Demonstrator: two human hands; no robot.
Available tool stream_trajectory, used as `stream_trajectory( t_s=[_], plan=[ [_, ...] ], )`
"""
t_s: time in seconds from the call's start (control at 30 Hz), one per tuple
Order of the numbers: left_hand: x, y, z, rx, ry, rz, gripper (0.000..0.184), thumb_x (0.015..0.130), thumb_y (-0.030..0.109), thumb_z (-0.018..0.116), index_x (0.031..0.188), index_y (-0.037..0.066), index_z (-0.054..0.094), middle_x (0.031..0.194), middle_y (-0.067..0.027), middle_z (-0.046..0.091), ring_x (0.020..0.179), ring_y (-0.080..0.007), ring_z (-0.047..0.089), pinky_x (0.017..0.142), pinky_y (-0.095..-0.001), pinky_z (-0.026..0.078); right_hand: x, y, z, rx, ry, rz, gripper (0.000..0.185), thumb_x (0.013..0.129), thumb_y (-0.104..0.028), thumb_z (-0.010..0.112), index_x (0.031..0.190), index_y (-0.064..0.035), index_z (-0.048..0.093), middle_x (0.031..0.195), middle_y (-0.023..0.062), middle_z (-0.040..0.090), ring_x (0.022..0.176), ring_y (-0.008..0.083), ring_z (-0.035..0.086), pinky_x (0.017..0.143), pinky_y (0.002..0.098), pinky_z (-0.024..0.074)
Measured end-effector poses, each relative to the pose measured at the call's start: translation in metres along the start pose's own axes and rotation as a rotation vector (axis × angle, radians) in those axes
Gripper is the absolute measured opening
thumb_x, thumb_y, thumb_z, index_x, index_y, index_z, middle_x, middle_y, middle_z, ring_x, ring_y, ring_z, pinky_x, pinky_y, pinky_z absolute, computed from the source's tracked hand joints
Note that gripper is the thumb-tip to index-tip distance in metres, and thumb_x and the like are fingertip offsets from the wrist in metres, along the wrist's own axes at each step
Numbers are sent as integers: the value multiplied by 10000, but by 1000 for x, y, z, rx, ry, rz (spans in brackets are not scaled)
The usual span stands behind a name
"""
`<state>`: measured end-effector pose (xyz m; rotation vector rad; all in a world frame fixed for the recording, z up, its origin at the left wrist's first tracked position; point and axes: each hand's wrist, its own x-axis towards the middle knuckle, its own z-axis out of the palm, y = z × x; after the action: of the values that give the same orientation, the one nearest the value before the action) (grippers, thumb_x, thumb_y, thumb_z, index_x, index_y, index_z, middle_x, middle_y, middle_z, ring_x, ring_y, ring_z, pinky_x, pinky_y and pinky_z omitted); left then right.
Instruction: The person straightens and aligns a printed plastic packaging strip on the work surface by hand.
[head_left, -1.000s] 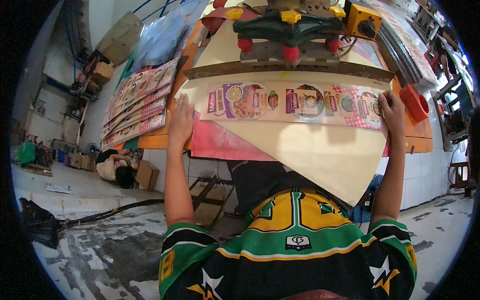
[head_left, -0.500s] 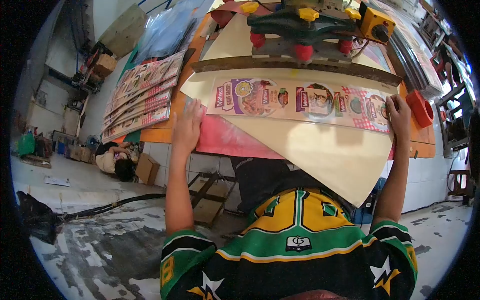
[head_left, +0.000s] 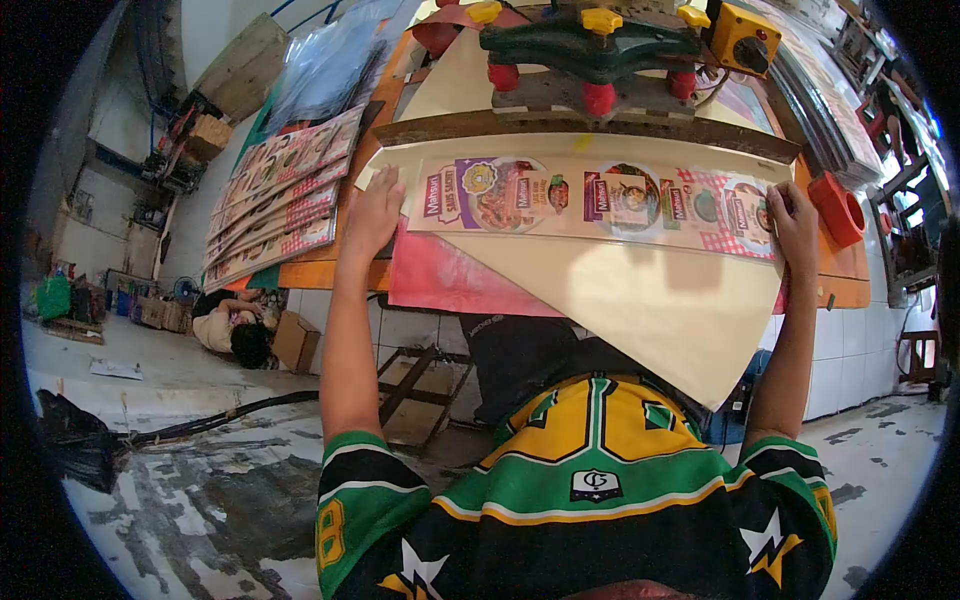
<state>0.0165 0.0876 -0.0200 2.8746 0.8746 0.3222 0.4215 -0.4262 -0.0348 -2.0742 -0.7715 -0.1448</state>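
Note:
A long printed strip with food pictures lies across a cream sheet, just in front of a metal bar. My left hand rests flat at the left end of the strip, its fingers stretched forward by the corner of the cream sheet. At the strip's right end my right hand is closed, with its fingertips on the strip's edge. Part of a pink sheet shows under the cream one. Above the bar stands a dark green clamp frame with yellow knobs and red feet.
Printed pieces are stacked at the left, below clear plastic sheets. On the right are a red holder, a yellow switch box and another stack. A person is low on the floor at left.
The view has shifted slightly. My left hand has moved a little along the strip's left end, with its fingers now nearer the metal bar. My right hand stays at the right end.

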Motion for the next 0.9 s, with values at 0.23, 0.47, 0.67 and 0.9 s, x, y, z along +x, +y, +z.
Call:
stream_trajectory(
  t_s=[0.23,0.47,0.67,0.9],
  plan=[
    [11,17,-4,51,67,-4,503,1034,314,379,1377,-24,525,1436,-235,505,1344,-382,467,1120,-528,337,0,-5,-2,-66,9,-9,274,981,-227,594,858,17,574,680,73,576,647,124,531,619,313,437],
    [4,40,3,-9,328,-69,417,1019,290,441,1181,-22,667,1213,-226,656,1157,-400,598,1057,-480,413,0,2,0,-72,39,-15,286,976,-238,597,856,19,563,664,92,551,643,146,522,615,335,429],
    [21,25,-3,-72,583,29,284,997,210,541,1066,-19,694,1066,-198,701,1015,-371,646,894,-459,492,1,6,1,-74,2,36,281,973,-229,598,854,23,561,684,101,561,642,140,515,613,331,425],
    [100,45,-53,-162,657,254,252,979,223,590,1046,15,715,1019,-174,716,961,-341,680,825,-409,521,2,-5,1,-73,27,6,265,969,-220,599,855,17,567,691,84,566,652,136,524,614,324,427]
  ],
)
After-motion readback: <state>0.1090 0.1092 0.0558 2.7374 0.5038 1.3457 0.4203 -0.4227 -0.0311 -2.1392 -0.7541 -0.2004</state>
